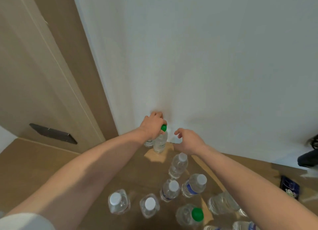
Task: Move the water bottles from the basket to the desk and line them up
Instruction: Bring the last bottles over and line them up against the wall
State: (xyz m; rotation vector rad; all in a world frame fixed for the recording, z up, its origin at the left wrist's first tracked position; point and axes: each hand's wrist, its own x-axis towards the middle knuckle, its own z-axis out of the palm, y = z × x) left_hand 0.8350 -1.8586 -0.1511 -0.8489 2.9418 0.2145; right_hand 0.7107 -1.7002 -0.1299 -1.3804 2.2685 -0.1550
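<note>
A green-capped bottle (160,142) stands upright on the desk (51,161) close to the white wall (206,57). The left hand (152,125) reaches over it, fingers curled down, seemingly onto a second bottle (149,142) just behind; the grip itself is hidden. The right hand (187,140) hovers just beside the green cap, fingers loosely spread, holding nothing. Nearer the person than both hands, more clear bottles stand scattered: a white-capped one (178,165) below the right wrist, another green-capped one (190,215) lowest.
</note>
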